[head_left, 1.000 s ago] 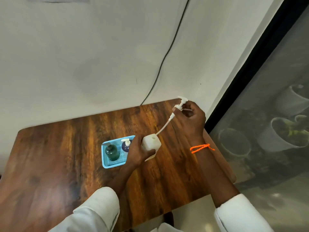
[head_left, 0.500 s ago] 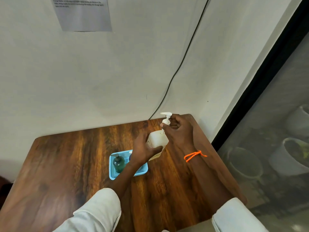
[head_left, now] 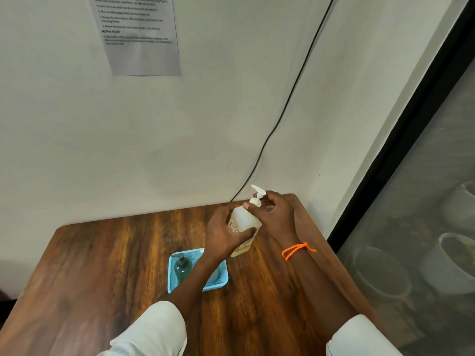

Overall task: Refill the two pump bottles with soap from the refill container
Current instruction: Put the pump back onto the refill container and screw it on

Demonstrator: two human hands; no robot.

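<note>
A pale translucent refill container stands on the wooden table near its far right corner. My left hand grips its body from the left. My right hand pinches the white pump head seated in the container's neck. A light blue tray sits nearer to me. In it stands a dark green pump bottle. A second bottle in the tray is mostly hidden behind my left forearm.
A black cable runs down the white wall to the table's back edge. A printed sheet is taped to the wall. On the right, a dark-framed glass pane shows plant pots behind it.
One second ago my right hand held the pump with its long tube lifted out of the container. The pump has gone down into the neck and now sits on it. The view tilted upward.
</note>
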